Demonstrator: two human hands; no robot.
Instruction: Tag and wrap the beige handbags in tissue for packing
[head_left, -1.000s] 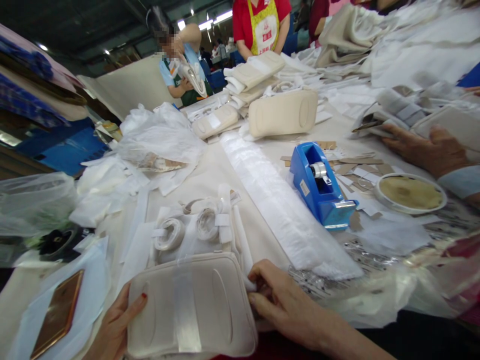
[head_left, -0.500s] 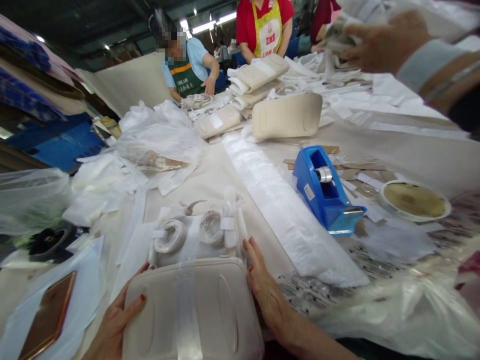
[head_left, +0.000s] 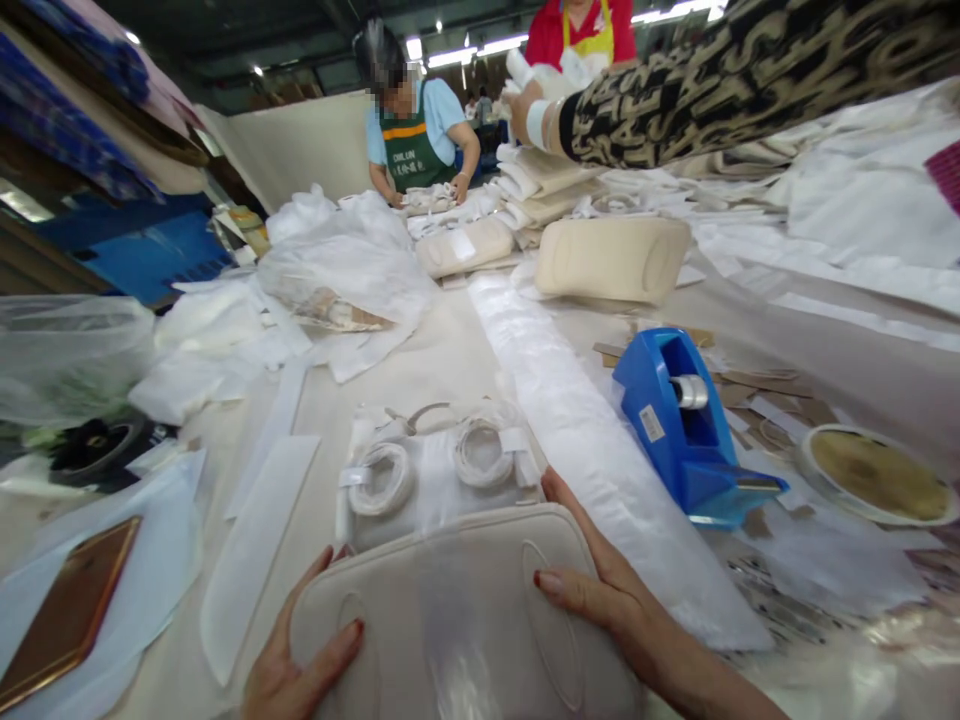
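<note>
Both hands hold a pale beige bag [head_left: 420, 590] at the bottom of the view, a clear band wrapped across its middle. My left hand [head_left: 304, 650] grips its left edge, thumb on the front panel. On the right edge lies my right hand [head_left: 600, 590], thumb also on the front and fingers behind. Just beyond the bag, a plastic-wrapped item [head_left: 427, 510] rests on the table with two coiled pale straps [head_left: 480, 452] on top. A long white strip of padded wrap [head_left: 585, 430] runs along the right side.
Right of the wrap stands a blue tape dispenser [head_left: 679, 430], near a round tin [head_left: 877, 475]. A phone [head_left: 71, 610] lies at left on paper. Farther back are another beige bag [head_left: 611, 260] and crumpled plastic [head_left: 345, 260]. A co-worker's patterned sleeve [head_left: 697, 90] reaches in from the right.
My right hand's thumb has come onto the bag's front, where the hand was flat at its side. The view has shifted. The co-worker's arm now reaches farther left over the stack.
</note>
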